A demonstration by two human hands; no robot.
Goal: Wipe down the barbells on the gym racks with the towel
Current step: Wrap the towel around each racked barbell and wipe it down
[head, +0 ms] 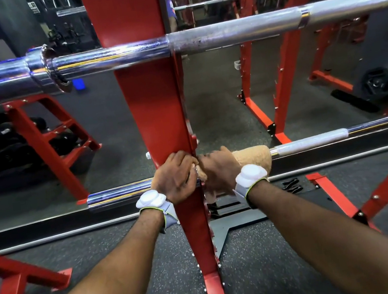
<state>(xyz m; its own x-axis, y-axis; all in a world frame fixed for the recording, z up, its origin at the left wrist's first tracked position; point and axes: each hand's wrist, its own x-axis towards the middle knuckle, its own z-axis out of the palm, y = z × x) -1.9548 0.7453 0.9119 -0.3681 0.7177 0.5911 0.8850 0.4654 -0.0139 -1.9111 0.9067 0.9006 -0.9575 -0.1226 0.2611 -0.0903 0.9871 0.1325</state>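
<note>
A lower chrome barbell (pixel 313 142) lies across the red rack upright (pixel 155 117) at about waist height. A tan fluffy towel (pixel 256 156) is wrapped over this bar just right of the upright. My right hand (pixel 219 169) grips the towel around the bar. On the upright's left side, my left hand (pixel 175 177) is curled over the bar, its fingers touching the towel's edge. An upper barbell (pixel 233 30) with a thick chrome sleeve runs across the top, untouched.
A wall mirror stands just behind the bars and reflects more red racks (pixel 283 63) and bars. In the mirror, a dumbbell rack (pixel 43 141) shows at left and weight plates (pixel 377 81) at right. Red rack feet (pixel 336 198) and a black base plate lie on the speckled rubber floor.
</note>
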